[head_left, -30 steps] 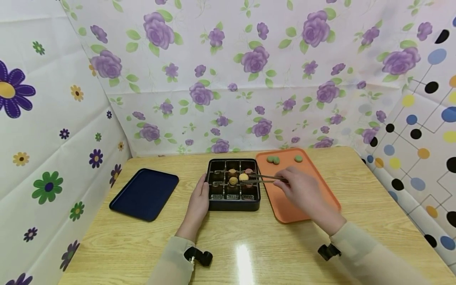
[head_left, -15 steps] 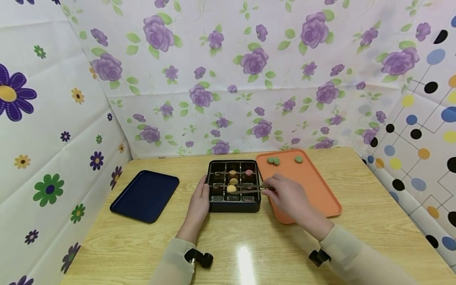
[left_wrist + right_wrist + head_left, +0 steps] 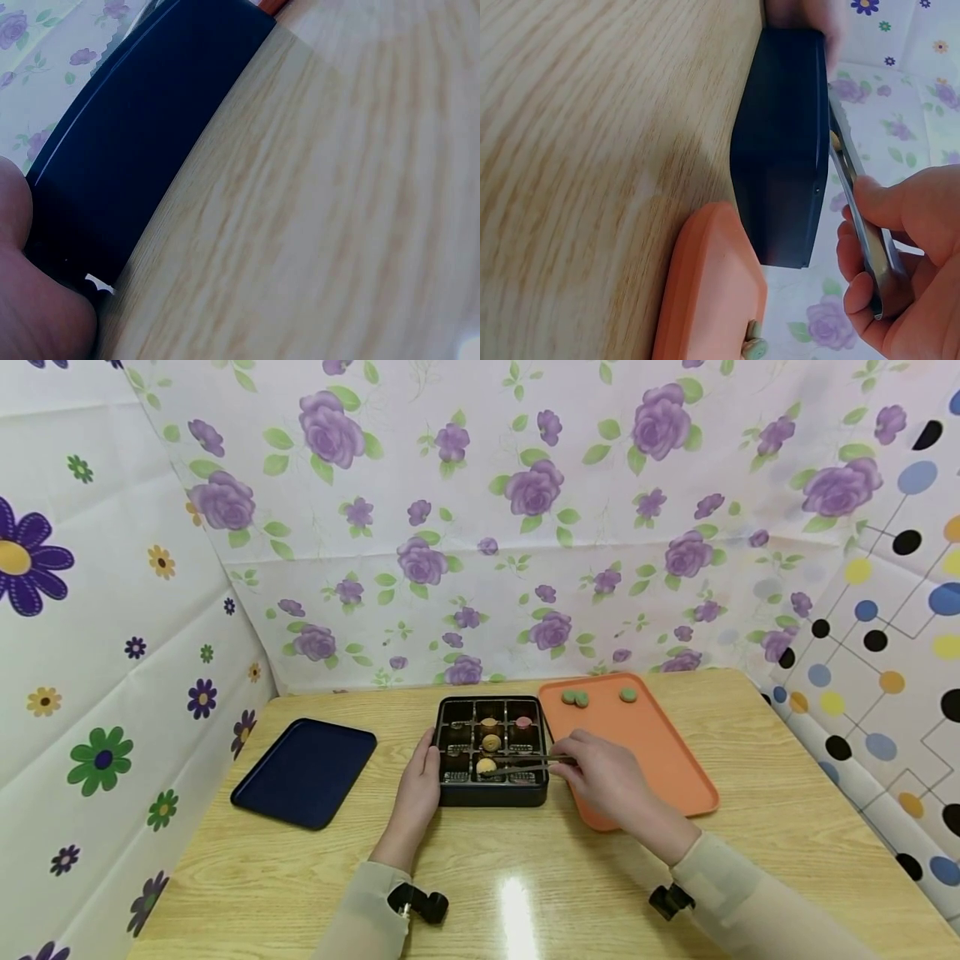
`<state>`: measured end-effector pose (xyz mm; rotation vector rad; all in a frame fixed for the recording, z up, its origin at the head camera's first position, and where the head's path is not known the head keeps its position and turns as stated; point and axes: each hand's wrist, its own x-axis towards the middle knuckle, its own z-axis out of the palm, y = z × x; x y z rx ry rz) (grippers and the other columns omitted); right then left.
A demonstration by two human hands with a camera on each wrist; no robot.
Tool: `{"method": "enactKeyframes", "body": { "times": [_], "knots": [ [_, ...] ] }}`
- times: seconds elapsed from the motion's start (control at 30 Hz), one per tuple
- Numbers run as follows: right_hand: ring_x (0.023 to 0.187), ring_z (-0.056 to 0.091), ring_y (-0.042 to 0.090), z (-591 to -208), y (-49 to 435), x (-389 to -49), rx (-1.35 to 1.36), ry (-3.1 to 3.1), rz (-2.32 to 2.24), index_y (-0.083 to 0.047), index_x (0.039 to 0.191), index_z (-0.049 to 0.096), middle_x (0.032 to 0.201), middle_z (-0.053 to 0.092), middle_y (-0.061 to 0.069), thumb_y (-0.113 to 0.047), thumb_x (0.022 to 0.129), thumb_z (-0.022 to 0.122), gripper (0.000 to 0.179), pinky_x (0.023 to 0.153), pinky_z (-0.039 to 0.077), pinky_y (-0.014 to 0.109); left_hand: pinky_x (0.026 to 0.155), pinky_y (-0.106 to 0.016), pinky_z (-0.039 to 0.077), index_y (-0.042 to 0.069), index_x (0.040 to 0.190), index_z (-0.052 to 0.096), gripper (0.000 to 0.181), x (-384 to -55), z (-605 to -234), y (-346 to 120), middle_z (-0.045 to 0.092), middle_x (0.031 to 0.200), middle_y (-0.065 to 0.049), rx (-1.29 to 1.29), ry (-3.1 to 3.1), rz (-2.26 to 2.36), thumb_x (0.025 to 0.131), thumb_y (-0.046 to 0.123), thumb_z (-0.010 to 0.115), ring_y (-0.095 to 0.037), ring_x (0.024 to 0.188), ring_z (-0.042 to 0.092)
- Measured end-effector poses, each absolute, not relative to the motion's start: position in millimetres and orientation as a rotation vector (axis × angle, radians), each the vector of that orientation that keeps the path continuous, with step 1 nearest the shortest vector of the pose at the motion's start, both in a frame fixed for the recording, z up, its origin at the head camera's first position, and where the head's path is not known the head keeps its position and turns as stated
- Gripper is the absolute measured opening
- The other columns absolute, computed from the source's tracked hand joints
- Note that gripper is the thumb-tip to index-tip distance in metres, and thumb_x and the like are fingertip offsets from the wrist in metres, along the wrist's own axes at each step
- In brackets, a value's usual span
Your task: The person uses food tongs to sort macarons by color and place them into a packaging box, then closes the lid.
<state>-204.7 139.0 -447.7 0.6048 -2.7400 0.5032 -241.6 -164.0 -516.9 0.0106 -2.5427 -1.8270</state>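
Observation:
In the head view, a black box (image 3: 492, 797) with a grid of compartments stands mid-table. My left hand (image 3: 419, 779) rests along its left side, thumb at the rim. My right hand (image 3: 602, 776) holds metal tongs (image 3: 872, 238) from the right, thumb on one arm and fingers round the other. The tong tips reach into the front middle compartment, beside a pale yellow macaron (image 3: 487, 766). A brown macaron (image 3: 491, 742) sits in the compartment behind, an orange macaron (image 3: 489, 723) in the back middle one, and a pink macaron (image 3: 522, 722) at back right.
An orange tray (image 3: 660, 752) lies right of the box, partly under my right hand; green macarons (image 3: 628, 695) lie near its far edge. On the left is a dark blue tray (image 3: 306, 777). Flowered cloth (image 3: 420, 560) hangs behind the wooden table (image 3: 585, 893).
The tongs and yellow macaron have moved left and toward me, from over the box's right-middle part down into the front middle compartment. My left hand has stayed at the box.

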Motion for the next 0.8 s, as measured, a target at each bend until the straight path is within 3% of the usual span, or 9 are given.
{"method": "enactKeyframes", "body": {
  "times": [0.53,0.8],
  "knots": [
    [0.074,0.061,0.009,-445,167,-209,0.486,-2.724,0.568,-0.014,0.120,0.080,0.100,0.067,-0.002,-0.027,0.104,0.083,0.021,0.058,0.050,0.032,0.130,-0.066,0.025,0.020,0.178,0.025,0.059,-243,-516,-164,0.027,0.180,-0.015,0.012,-2.545,-1.844,0.124,0.040,0.033,-0.042,0.163,0.030],
    [0.080,0.067,0.020,-444,204,-215,0.370,-2.737,0.618,-0.007,0.128,0.078,0.109,0.070,0.008,-0.027,0.107,0.078,0.029,0.062,0.054,0.039,0.131,-0.064,0.025,0.019,0.178,0.025,0.058,-241,-516,-163,0.027,0.180,-0.014,0.012,-2.533,-1.853,0.124,0.037,0.033,-0.041,0.163,0.029]
  ]
}}
